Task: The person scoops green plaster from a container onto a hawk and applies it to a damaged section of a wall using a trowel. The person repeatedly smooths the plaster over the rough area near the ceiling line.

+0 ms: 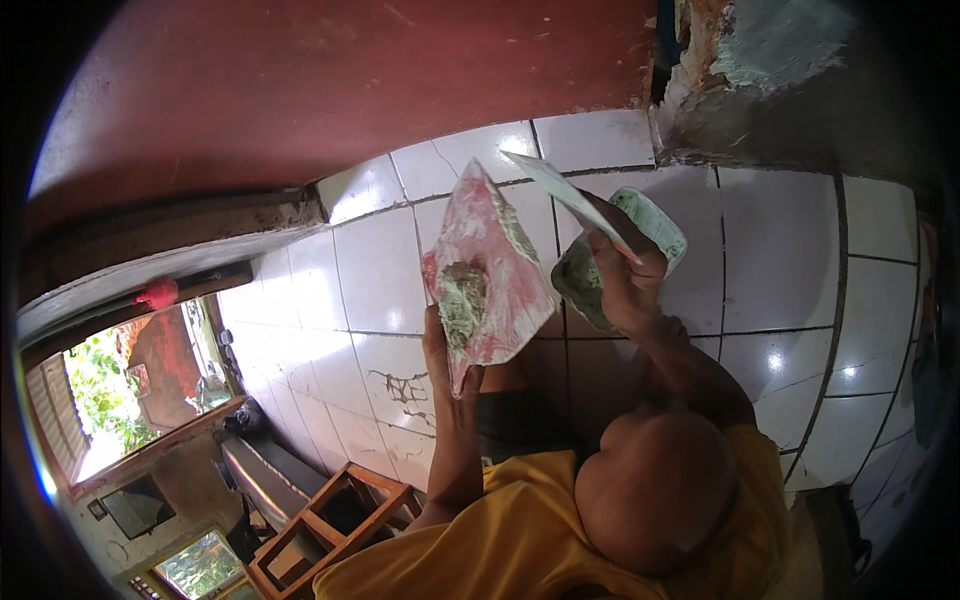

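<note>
Greenish putty sits on the red-white board gripped in my left hand, the nearer one, and left of my right hand, which grasps a flat scraper, long axis slanting up-left, tub behind.

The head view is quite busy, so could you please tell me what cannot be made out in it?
Left hand: in the head view, some fingers are hidden behind the red-and-white board.
Tub: same view, its middle is covered by the right hand and pale flat plate.
Dark shape at the right rim: same view, too dim to identify, darkened by the lens edge.
</note>
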`<action>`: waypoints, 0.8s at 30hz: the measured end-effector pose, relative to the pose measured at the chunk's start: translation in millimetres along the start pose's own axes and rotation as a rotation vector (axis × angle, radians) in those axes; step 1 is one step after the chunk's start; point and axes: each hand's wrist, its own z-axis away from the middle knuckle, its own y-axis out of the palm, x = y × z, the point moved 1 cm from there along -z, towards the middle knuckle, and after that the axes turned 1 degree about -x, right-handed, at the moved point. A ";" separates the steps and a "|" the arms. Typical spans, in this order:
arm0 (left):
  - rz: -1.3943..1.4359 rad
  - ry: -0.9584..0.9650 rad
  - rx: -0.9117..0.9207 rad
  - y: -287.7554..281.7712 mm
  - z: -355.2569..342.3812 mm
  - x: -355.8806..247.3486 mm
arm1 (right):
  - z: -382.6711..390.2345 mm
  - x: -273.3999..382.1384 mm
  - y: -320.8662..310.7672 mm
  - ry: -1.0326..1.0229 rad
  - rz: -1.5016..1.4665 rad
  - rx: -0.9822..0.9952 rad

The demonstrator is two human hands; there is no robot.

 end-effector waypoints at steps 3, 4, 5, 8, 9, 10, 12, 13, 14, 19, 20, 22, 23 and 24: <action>0.394 -0.183 0.317 -14.0 -5.2 15.2 | -13.1 -3.3 5.8 -0.150 0.036 0.095; 0.615 -0.288 0.502 -15.4 -7.6 17.3 | -14.8 -6.3 7.4 -0.184 -0.002 0.117; 0.693 -0.345 0.532 -16.2 -9.0 20.7 | -15.7 -7.6 8.8 -0.216 -0.008 0.124; 0.752 -0.390 0.490 -16.2 -12.0 26.9 | -16.6 -10.0 12.6 -0.257 0.009 0.136; 0.727 -0.376 0.450 -19.4 -13.1 28.1 | -17.0 -8.2 14.5 -0.237 0.037 0.133; 0.701 -0.363 0.410 -22.6 -14.1 29.5 | -17.4 -6.2 15.5 -0.216 0.066 0.131; 0.634 -0.328 0.363 -26.0 -13.3 32.7 | -20.1 -1.4 14.6 -0.185 0.106 0.082; 0.546 -0.297 0.330 -26.6 -12.5 33.2 | -21.5 0.2 14.0 -0.172 0.127 0.059; 0.358 -0.226 0.276 -26.7 -11.5 31.3 | -21.9 0.1 14.0 -0.159 0.085 0.041; -0.281 0.143 -0.051 -5.8 9.3 34.7 | -25.9 -4.7 15.1 -0.206 -0.015 0.082; -0.257 0.128 -0.015 -4.1 11.2 33.9 | -27.1 -8.3 12.3 -0.281 0.056 0.122; -0.202 0.087 0.038 -3.6 11.9 31.4 | -28.4 -15.8 7.8 -0.429 0.193 0.200; -0.169 0.062 0.061 -4.0 11.7 30.8 | -25.9 -17.0 7.4 -0.420 0.181 0.186; -0.141 0.059 0.062 -8.4 12.0 26.8 | -21.6 -17.3 15.1 -0.408 0.152 0.178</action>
